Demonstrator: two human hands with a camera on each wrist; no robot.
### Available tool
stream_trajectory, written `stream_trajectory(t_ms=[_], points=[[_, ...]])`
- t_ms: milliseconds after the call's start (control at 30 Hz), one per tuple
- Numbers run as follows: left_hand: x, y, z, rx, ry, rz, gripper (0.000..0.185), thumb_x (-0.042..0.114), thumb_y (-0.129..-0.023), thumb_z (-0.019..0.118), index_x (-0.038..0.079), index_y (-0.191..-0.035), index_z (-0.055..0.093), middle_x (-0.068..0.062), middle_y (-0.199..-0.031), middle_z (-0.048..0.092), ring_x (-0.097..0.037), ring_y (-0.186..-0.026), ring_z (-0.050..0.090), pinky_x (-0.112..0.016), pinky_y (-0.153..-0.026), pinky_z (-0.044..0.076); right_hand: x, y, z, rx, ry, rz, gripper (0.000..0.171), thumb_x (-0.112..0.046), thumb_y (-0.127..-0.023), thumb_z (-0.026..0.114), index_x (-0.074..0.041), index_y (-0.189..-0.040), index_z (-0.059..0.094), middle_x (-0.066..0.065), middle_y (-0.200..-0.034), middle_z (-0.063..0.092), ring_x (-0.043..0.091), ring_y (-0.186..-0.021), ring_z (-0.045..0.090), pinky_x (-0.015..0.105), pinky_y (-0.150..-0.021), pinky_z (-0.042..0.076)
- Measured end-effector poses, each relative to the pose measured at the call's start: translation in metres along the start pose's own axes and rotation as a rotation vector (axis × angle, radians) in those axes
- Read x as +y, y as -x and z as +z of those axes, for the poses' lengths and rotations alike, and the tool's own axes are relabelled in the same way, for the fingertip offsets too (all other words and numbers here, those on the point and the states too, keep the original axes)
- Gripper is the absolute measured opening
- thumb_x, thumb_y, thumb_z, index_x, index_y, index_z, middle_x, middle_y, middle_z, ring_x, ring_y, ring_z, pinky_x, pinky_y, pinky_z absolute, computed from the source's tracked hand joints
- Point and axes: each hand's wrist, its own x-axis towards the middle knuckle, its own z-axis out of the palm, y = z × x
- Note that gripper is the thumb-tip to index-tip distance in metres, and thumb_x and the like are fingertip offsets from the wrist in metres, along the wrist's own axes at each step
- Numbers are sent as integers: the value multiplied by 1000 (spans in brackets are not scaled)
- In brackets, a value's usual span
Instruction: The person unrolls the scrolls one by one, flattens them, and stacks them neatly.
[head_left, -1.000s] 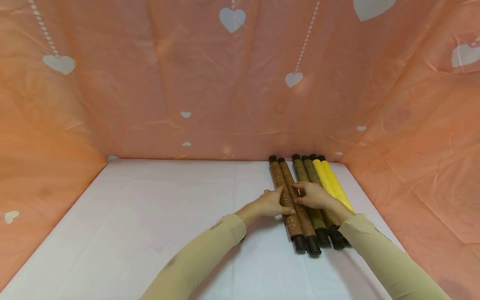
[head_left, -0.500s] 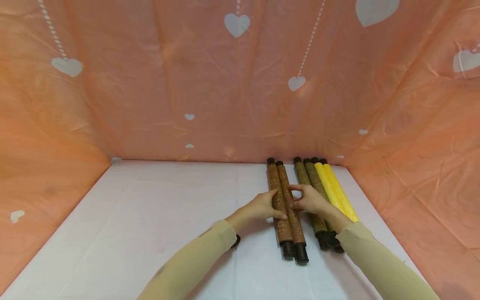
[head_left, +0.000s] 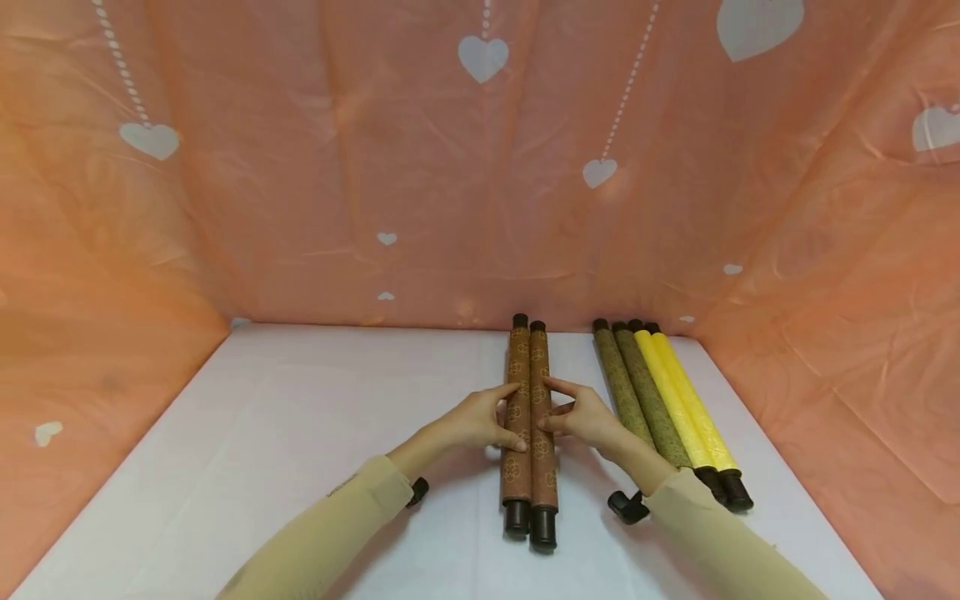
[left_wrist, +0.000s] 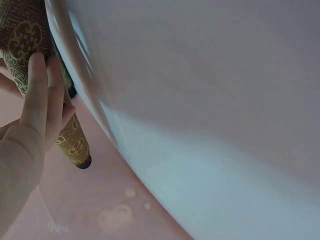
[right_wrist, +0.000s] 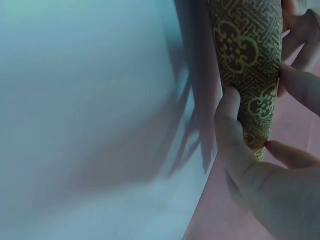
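Note:
Two brown patterned scrolls with black end knobs lie side by side, pointing away from me, near the middle of the head view. My left hand [head_left: 476,421] grips the left brown scroll [head_left: 513,475] from its outer side, thumb on top. The right brown scroll [head_left: 543,471] is pinched by the thumb and fingers of my right hand [head_left: 592,421]. In the right wrist view, gold flower shapes show on the scroll [right_wrist: 250,35] between the fingers. Whether the scrolls touch the table or hang just above it, I cannot tell.
To the right, two green scrolls [head_left: 622,387] and two yellow scrolls [head_left: 701,408] lie slanted on the white table [head_left: 322,417]. My right forearm [head_left: 720,533] covers the green ones' near ends. Orange cloth walls [head_left: 420,167] with hearts enclose the table's back and sides.
Both hands have moved left with the two brown scrolls, away from the green ones. The scrolls have turned from slanted to nearly straight. The green and yellow scrolls have stayed in place.

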Motion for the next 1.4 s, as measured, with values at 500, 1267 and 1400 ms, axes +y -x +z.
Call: stream_trajectory(t_ms=[500, 1267, 1400], points=[[-49, 70, -36, 124, 1, 40, 88, 30, -82, 90, 0, -152, 46, -20, -135, 57, -34, -122, 58, -53, -102, 49, -28, -3, 85, -79, -81, -52, 85, 7, -83, 77, 11, -156, 34, 32, -141, 55, 20, -85, 72, 39, -73, 62], [-62, 120, -62, -26, -61, -12, 87, 33, -85, 87, -7, -148, 42, -27, -136, 53, -35, -115, 58, -51, -90, 53, -37, -2, 136, -133, 82, -97, 91, 2, -76, 85, 13, -153, 38, 39, -142, 40, 24, -88, 72, 31, -73, 61], [-64, 122, -64, -48, -62, -22, 83, 36, -88, 85, -3, -148, 43, -25, -136, 52, -35, -116, 56, -52, -92, 52, -34, -3, 137, -119, 178, -111, 90, -9, -79, 87, 11, -153, 40, 35, -141, 42, 23, -93, 70, 33, -80, 59]])
